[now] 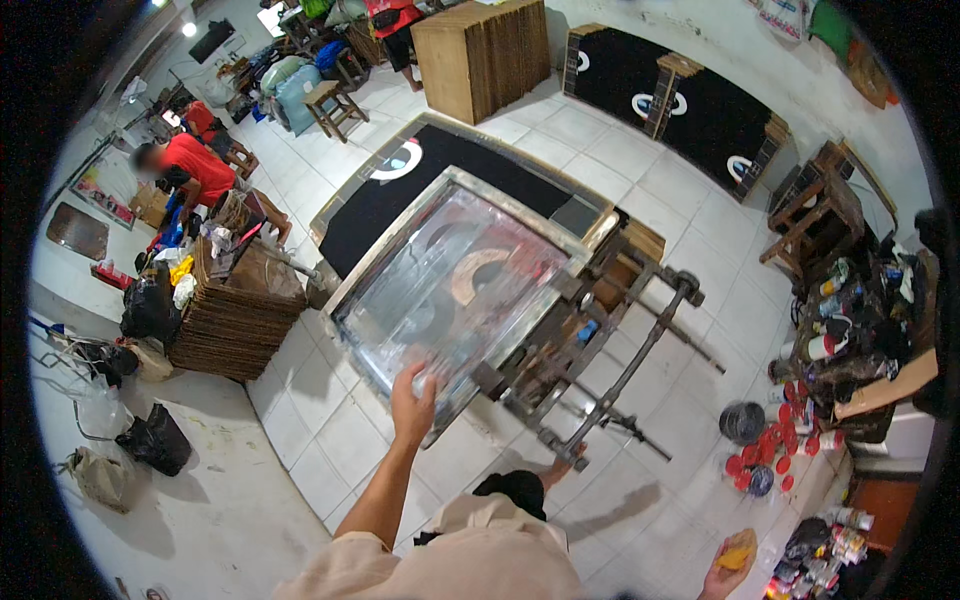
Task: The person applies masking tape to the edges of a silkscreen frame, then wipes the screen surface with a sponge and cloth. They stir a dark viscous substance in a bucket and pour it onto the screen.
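My left hand (413, 395) is closed on the near part of a silkscreen frame (580, 250) with a smeared, translucent mesh showing curved shapes. The frame is attached to a dark metal carriage (650, 330) with rods and clamps. Beneath and beyond it lies a board covered in black fabric (355, 220), bearing a white printed ring. At the lower right my right hand (718, 580) holds a crumpled yellow-orange piece (737, 550), its material unclear, away from the frame.
Cardboard stacks (235, 330) (478, 55) stand left and behind; black printed boards (710, 110) lean on the wall. Paint containers (785, 440), cans and a wooden stool (810, 220) crowd the right. Co-workers in red (195, 170) (395, 20) are at left and back. Black bags (155, 440) lie left.
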The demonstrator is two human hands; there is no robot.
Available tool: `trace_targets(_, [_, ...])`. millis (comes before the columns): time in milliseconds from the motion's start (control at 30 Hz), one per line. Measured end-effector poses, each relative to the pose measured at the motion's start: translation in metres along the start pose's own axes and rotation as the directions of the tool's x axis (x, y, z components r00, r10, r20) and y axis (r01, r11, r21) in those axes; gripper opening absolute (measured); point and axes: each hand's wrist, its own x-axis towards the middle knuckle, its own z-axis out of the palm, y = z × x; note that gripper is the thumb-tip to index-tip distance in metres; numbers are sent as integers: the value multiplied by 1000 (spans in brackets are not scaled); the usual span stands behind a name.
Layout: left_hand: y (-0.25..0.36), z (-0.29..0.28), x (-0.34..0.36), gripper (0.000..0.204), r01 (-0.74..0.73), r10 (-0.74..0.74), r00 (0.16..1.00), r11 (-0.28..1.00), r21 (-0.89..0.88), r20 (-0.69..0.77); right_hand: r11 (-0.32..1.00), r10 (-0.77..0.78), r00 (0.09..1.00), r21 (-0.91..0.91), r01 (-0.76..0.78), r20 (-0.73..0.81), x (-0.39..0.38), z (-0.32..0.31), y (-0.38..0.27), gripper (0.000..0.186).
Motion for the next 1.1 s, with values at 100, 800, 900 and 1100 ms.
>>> trace_targets(100, [-55,-41,-26,47,279,-266,953,958,-69,147,957,154,977,268,-110,-151,-46,5,11,61])
trace_targets(800, [-278,-150,347,72,10,-44,913,996,85,406,866,87,952,494,73,-295,-260,354,163,52])
trace_targets(900, [-279,-155,365,70,190,-146,691,982,17,708,918,49,941,385,89,-334,-298,398,162,51])
trace_targets(1100, [-264,-154,367,74,240,-186,703,971,16,686,950,71,933,310,45,-353,-357,424,167,52])
